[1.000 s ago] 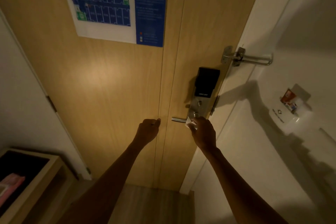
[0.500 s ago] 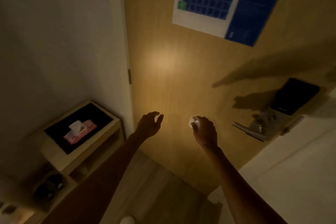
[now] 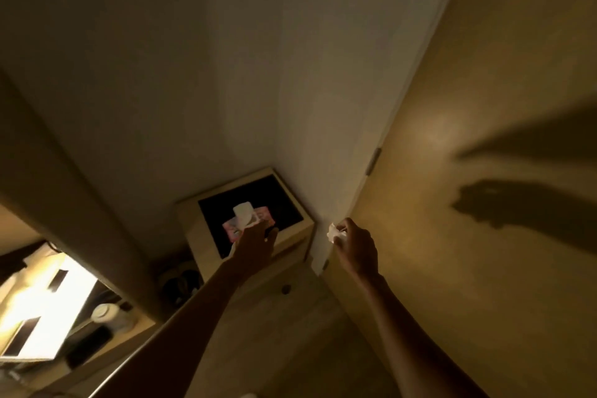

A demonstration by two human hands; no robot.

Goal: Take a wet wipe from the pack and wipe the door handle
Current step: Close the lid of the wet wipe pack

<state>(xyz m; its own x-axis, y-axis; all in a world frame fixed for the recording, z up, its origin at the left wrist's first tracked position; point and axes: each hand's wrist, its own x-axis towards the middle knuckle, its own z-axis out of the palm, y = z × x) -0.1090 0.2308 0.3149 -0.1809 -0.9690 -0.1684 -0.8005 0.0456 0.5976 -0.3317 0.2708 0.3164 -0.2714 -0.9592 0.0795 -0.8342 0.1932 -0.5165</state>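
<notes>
Two hands split the work: the right hand pinches a crumpled wet wipe clear of the door, while the left hand, grip loosely open and empty, reaches over the pink pack on the tabletop, likely to close it.

We have a single wide-angle view from the head, looking forward and steeply down into a dim corner where a pale wall meets a wooden door. Both forearms reach away from the lens, the left hand and right hand near mid-frame, the floor below.
</notes>
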